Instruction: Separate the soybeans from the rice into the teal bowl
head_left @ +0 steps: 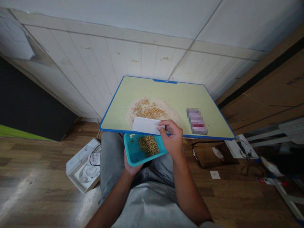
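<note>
Card point(145, 125) is pinched by fingers of right hand point(173, 136); tray point(133, 154) is supported by left hand point(130, 167), finger grip unclear.

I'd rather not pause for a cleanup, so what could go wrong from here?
The teal tray might tip and spill its beans, since the left hand supports it near one corner. Pale grains lie around the loose beans, so the white card in the right hand could push both together. Round beans could also roll off the blue table edge.
</note>
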Motion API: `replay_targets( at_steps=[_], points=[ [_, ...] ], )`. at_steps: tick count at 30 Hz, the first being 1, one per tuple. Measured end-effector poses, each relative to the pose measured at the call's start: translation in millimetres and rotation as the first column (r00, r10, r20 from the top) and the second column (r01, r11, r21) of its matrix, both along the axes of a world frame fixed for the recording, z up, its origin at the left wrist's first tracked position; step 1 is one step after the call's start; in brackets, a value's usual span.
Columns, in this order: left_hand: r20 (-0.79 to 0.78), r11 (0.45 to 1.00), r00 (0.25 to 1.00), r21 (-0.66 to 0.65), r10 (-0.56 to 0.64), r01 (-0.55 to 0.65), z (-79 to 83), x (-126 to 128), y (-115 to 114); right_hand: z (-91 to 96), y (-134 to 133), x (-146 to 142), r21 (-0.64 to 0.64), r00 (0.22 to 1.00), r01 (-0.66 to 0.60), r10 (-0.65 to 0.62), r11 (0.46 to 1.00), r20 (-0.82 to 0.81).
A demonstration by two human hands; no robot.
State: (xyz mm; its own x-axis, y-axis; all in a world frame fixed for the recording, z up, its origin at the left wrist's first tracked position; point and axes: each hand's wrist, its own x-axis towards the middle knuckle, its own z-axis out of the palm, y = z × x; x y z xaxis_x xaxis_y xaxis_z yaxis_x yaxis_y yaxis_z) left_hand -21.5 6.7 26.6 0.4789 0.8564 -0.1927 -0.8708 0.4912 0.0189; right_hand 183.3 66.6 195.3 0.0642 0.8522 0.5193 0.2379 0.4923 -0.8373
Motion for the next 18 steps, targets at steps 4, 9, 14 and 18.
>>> replay_targets(
  at_steps=[4, 9, 14, 18],
  points=[
    [-0.016, 0.999, 1.0, -0.021, 0.025, -0.025, 8.4, 2.6, 0.7, -0.4, 0.0, 0.2, 0.006, 1.0, 0.008, -0.008, 1.0, -0.018],
    [-0.037, 0.999, 0.998, -0.029, 0.041, -0.042, 14.1, 6.1, 0.9, -1.5, -0.5, -1.4, -0.005, 1.0, 0.002, -0.002, 1.0, -0.011],
    [-0.027, 1.0, 0.999, -0.001, 0.031, -0.031, 11.5, 5.0, -1.7, -4.5, -0.3, -4.1, -0.034, 1.0, 0.001, -0.001, 0.999, -0.001],
    [-0.053, 0.999, 0.997, -0.01, 0.053, -0.054, 16.9, 6.3, -2.5, -8.1, 1.9, -2.1, -0.035, 0.995, 0.092, -0.093, 0.995, -0.023]
  ],
)
